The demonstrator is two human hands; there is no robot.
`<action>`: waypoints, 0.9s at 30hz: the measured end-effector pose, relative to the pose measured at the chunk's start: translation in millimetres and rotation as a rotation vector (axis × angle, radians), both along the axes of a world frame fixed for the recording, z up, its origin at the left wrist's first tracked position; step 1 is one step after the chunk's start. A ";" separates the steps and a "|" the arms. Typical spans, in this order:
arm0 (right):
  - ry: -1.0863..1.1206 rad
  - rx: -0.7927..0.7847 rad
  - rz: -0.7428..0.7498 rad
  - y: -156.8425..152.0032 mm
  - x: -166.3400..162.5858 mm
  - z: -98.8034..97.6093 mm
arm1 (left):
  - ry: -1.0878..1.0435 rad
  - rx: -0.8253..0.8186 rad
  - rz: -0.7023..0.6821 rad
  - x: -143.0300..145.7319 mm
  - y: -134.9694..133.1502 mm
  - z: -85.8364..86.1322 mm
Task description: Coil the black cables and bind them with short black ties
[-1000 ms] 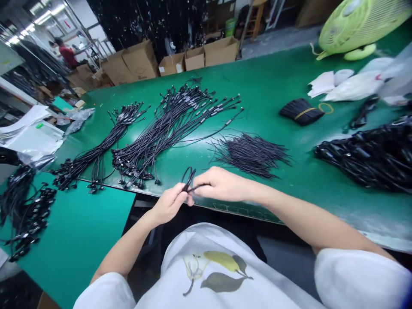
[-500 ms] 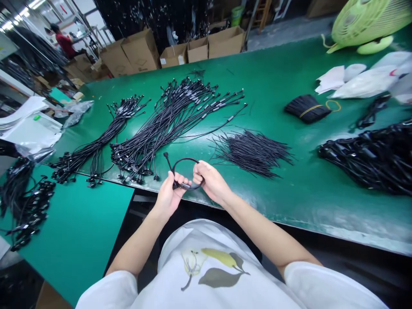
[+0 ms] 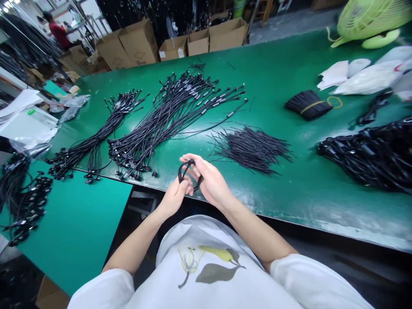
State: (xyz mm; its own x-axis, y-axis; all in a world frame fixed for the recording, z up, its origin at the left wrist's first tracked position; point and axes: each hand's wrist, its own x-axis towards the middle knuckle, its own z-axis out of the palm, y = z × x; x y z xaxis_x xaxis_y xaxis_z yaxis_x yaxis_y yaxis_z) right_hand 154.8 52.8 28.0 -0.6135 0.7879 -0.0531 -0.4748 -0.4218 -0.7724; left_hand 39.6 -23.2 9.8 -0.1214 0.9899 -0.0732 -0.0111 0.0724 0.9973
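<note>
A black cable (image 3: pixel 180 172) is bent into a small coil between my hands, over the table's front edge. My left hand (image 3: pixel 176 193) pinches the coil's left side. Around its right side and top curls my right hand (image 3: pixel 210 180), with a cable end near its fingertips. Beyond my hands lies a spread bundle of black cables (image 3: pixel 170 111), their plugs toward me. Right of it is a heap of thin black ties (image 3: pixel 251 148), which nobody is touching.
A smaller cable bundle (image 3: pixel 103 131) lies at left, and coiled cables (image 3: pixel 370 154) are piled at right. A banded black bundle (image 3: pixel 309 105), white bags (image 3: pixel 370 79) and a green fan (image 3: pixel 370 19) occupy the far right. Cardboard boxes (image 3: pixel 138 43) stand behind the table.
The cable has gone from one wide loop to a tighter coil. My right hand has turned around it, and the loose plug end no longer sticks up at the left.
</note>
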 end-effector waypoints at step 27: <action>-0.480 1.092 0.082 35.8 66.9 2.1 | -0.207 -0.303 -0.067 14.4 4.4 1.9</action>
State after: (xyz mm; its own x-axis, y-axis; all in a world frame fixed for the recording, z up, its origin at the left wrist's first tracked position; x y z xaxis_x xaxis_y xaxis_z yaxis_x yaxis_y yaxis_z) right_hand 221.7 88.5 30.1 -0.7645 0.5184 0.3830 -0.0425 0.5524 -0.8325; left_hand 54.0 -18.9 11.7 -0.0087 0.9249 -0.3802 -0.1953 0.3713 0.9078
